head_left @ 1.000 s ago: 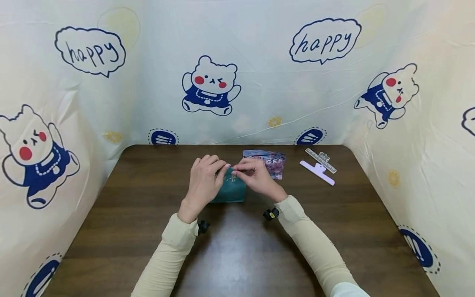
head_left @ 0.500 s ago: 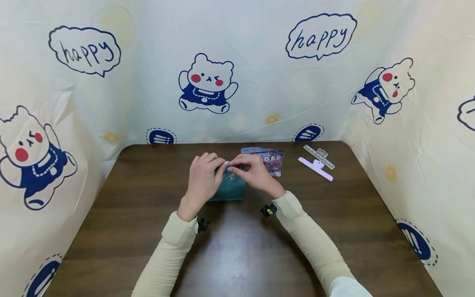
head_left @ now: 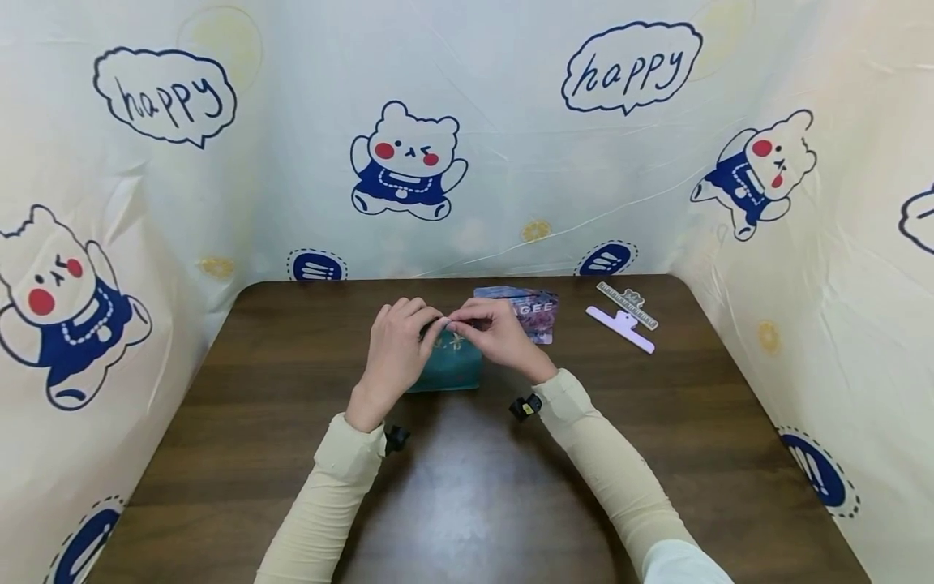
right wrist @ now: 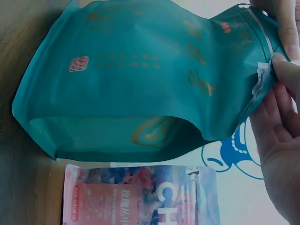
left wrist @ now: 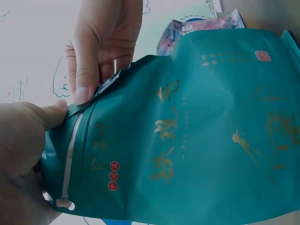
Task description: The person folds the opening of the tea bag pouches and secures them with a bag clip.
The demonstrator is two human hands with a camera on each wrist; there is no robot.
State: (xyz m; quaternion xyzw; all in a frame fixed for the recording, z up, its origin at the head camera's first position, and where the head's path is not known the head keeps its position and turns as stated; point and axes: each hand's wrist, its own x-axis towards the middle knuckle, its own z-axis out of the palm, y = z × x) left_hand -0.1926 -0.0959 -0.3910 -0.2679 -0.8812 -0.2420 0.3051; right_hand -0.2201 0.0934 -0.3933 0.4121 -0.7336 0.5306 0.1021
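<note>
A teal stand-up pouch (head_left: 447, 373) with gold characters stands on the table between the hands. In the left wrist view, a pale strip (left wrist: 71, 159) runs across the pouch (left wrist: 206, 122) near its top. My left hand (head_left: 397, 349) pinches the top edge at the left, thumb toward the camera. Close beside it, my right hand (head_left: 505, 334) pinches the same edge between thumb and fingers. In the right wrist view, a whitish crinkled piece (right wrist: 261, 79) shows on the top edge by the right thumb (right wrist: 287, 72). The pouch's upper part is bent and creased there.
A purple-blue printed pouch (head_left: 538, 312) lies behind the right hand. Farther right on the dark wooden table (head_left: 467, 503) lie a lilac bar clip (head_left: 620, 328) and a clear ruler-like clip (head_left: 629, 305). A printed curtain (head_left: 511, 178) borders the table's back and sides.
My right fingertips have moved slightly left along the top edge, closer to the left thumb. The pouch stays in place, and the view has shifted a little.
</note>
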